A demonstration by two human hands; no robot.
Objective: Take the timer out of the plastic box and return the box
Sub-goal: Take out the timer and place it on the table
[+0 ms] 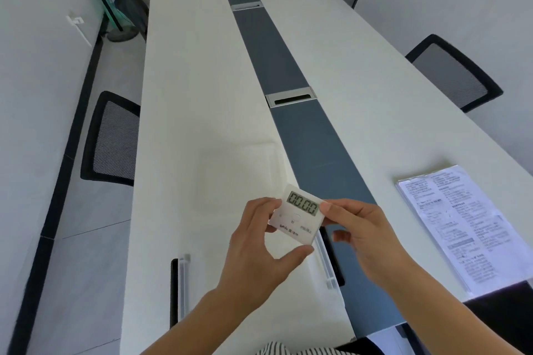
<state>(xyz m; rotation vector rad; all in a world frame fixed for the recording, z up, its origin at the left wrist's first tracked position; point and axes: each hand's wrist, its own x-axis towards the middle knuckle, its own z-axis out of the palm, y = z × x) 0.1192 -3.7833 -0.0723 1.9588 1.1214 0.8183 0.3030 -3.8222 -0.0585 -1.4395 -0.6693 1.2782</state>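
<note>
A small white square timer (297, 217) with a display reading 00:00 is held in the air over the white table (187, 112). My left hand (253, 253) pinches its left edge and bottom corner. My right hand (363, 233) grips its right edge with thumb and fingers. Below my hands lies the clear plastic box (183, 282); its see-through side rails with dark clips show at left and right. A faint clear rectangle (239, 158) on the table beyond the timer may be its lid or far end; I cannot tell which.
A stack of printed papers (458, 228) lies on the table to the right. A dark grey strip with a metal cable hatch (291, 97) runs down the table's middle. Mesh office chairs stand at the left (112, 138) and right (452, 72).
</note>
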